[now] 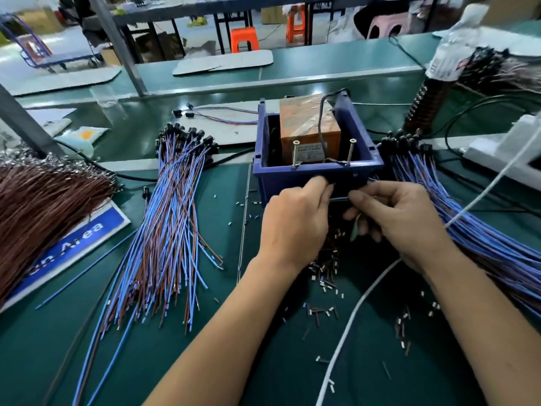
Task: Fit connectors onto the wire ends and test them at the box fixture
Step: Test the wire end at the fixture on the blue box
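You are pinching a blue wire between both hands, left hand and right hand curled on it; it is lying crosswise, just in front of the box fixture.

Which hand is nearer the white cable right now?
Right. The right hand sits just left of the white cable, which runs past its wrist and under the forearm. The left hand is further left, in front of the blue box.
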Demonstrator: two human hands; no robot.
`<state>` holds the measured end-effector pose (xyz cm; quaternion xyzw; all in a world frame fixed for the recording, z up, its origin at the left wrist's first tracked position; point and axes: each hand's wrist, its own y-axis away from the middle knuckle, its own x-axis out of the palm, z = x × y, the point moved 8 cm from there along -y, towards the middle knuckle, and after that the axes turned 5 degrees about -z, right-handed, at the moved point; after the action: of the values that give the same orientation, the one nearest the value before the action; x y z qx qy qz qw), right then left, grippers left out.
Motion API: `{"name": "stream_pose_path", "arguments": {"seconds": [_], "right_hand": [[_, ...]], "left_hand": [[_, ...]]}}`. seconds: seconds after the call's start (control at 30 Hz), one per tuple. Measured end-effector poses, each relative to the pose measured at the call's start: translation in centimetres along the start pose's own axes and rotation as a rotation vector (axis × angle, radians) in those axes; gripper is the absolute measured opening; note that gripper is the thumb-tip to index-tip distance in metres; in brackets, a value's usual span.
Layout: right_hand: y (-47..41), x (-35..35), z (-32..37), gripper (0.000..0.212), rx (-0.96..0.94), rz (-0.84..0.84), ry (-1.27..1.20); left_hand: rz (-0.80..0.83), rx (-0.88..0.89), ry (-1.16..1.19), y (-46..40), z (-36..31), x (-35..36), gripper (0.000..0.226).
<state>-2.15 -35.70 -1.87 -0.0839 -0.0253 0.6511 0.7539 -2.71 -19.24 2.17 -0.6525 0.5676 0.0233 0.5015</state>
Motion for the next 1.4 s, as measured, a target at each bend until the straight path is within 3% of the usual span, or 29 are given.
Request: {"name": "stream_pose_path", "arguments": {"seconds": [0.17, 0.33, 0.6, 1.0, 1.4], "right_hand": [[0.3, 0.5, 0.0, 0.017, -0.013, 0.052, 0.032], [0.1, 0.2, 0.0, 0.015, 0.001, 0.021, -0.050], [-0.2, -0.5, -0.1, 0.023, -0.028, -0.058, -0.091], [0.0, -0.9, 0.5, 0.028, -0.162, -0.121, -0.020], [0.1, -2.4, 0.3, 0.022, -0.092, -0.263, -0.125]], "left_hand": [[0.072, 0.055, 0.123, 0.5, -0.2, 0.8, 0.023], [0.041, 0.014, 0.201, 0.5, 0.3, 0.7, 0.013], [-0.012, -0.032, 0.168, 0.6, 0.7, 0.8, 0.015], [-0.037, -0.031, 0.309, 0.4, 0.8, 0.8, 0.016], [-0.096, -0.164, 0.364, 0.4, 2.7, 0.2, 0.017]]}}
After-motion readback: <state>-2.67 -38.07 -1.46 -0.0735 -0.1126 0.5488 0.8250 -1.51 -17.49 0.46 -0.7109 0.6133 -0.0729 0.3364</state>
